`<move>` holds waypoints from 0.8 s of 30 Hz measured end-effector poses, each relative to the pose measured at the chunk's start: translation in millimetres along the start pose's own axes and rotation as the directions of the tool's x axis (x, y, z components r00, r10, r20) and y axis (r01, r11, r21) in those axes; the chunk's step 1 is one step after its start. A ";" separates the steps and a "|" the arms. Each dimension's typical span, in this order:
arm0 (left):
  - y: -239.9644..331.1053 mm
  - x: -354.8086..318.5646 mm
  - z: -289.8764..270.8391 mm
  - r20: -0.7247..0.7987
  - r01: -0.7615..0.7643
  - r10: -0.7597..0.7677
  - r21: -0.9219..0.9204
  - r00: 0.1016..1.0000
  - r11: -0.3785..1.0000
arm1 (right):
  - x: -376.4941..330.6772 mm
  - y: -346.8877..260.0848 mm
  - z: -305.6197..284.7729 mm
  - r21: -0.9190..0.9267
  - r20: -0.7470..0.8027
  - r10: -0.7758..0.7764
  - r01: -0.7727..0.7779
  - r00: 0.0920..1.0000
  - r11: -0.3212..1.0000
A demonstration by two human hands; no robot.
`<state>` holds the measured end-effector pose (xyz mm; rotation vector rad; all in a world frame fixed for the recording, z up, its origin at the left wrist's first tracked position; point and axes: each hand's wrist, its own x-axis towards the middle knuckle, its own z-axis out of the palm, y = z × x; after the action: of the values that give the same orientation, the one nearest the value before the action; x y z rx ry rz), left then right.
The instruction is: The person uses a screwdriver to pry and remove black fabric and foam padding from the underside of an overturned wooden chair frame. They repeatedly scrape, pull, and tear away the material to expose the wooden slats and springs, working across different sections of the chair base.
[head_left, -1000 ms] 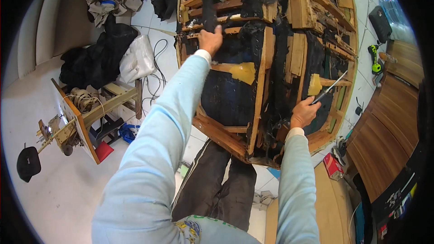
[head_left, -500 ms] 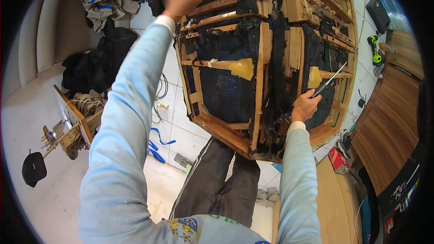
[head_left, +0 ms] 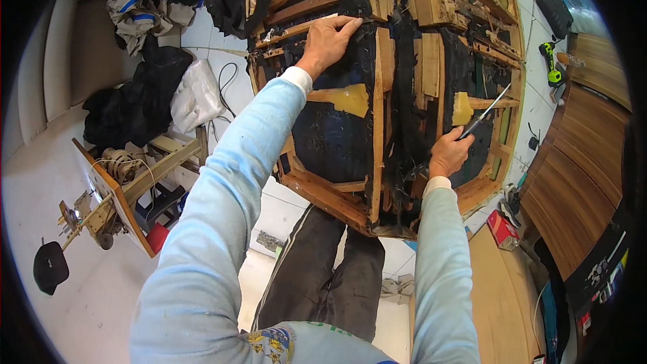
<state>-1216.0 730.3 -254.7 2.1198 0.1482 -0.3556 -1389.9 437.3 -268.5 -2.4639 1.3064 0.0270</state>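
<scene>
Over the wooden frame (head_left: 327, 200), the right hand (head_left: 448, 153) clasps a screwdriver (head_left: 471, 125); the left hand (head_left: 328, 44) is farther left, its hold unclear

Over the left half of the wooden frame (head_left: 378, 128) is the left hand (head_left: 329, 42); over its right half, the right hand (head_left: 449, 154) grips a dark-handled tool (head_left: 476, 123).

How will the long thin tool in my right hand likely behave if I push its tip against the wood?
The tool would probably stay stiff: its slim shaft looks straight and metallic. It seems fairly light, as your right hand alone holds it by its dark handle. So narrow a tip might slip sideways.
</scene>
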 end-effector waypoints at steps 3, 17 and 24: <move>-9.9 -5.7 -2.5 -0.013 -0.049 0.048 -0.078 0.999 0.996 | -0.5 -2.0 -0.7 0.016 0.000 -0.004 0.004 1.000 1.000; -6.6 2.8 6.0 0.101 0.141 -0.129 -0.116 0.986 0.983 | -2.0 -3.8 0.2 0.029 0.011 0.017 -0.017 1.000 0.999; -7.8 17.2 13.8 -0.005 0.081 -0.082 -0.082 0.997 0.993 | -0.3 -7.3 -4.1 0.044 0.050 0.070 -0.073 0.996 0.996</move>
<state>-1204.2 722.4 -273.3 2.0383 0.2512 -0.3826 -1384.9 439.9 -262.5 -2.3627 1.3589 0.0731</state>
